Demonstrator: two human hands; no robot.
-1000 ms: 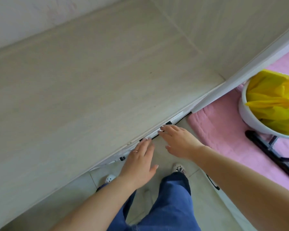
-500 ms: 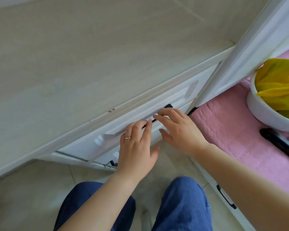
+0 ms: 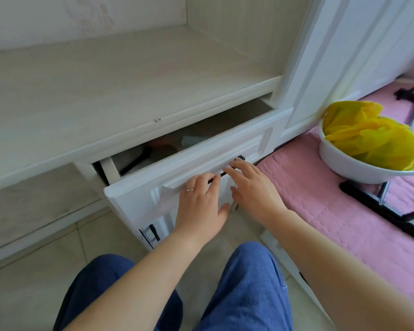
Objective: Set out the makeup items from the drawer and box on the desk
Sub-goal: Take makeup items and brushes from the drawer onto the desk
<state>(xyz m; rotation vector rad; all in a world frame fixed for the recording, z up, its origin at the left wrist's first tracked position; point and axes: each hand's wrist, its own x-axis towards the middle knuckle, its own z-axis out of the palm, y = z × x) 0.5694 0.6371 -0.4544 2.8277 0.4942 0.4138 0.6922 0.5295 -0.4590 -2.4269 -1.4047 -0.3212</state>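
I see my left hand and right hand, fingers curled on the black handle of a partly open white drawer under the pale desk. At 3 o'clock, a white basin on pink matting.

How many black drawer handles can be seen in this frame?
2. One handle runs across the open drawer front, mostly under the fingers of the left hand and right hand. A second handle sits lower left. Others may be hidden.
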